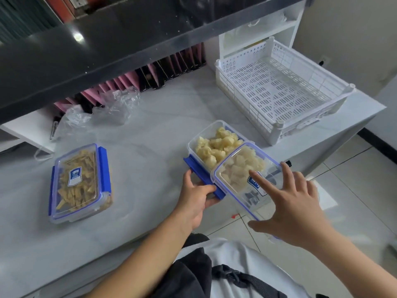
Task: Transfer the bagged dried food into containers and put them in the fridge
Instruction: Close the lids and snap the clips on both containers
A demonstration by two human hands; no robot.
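A clear container [211,145] full of pale yellow dried puffs stands near the counter's front edge. Its clear lid [240,175] with blue clips lies tilted over the near half, sticking out past the counter edge. My left hand [196,198] grips the lid's blue side clip. My right hand [294,209] rests on top of the lid with fingers spread, thumb under its near edge. A second container [80,182], lidded and clipped, holds yellow dried strips at the left. Two crumpled clear bags [101,112] lie behind it.
A white slatted plastic crate [279,91] sits at the counter's right end. A dark shelf [107,44] overhangs the back of the marble counter [154,134], with pink and black folders beneath it. Tiled floor lies to the right.
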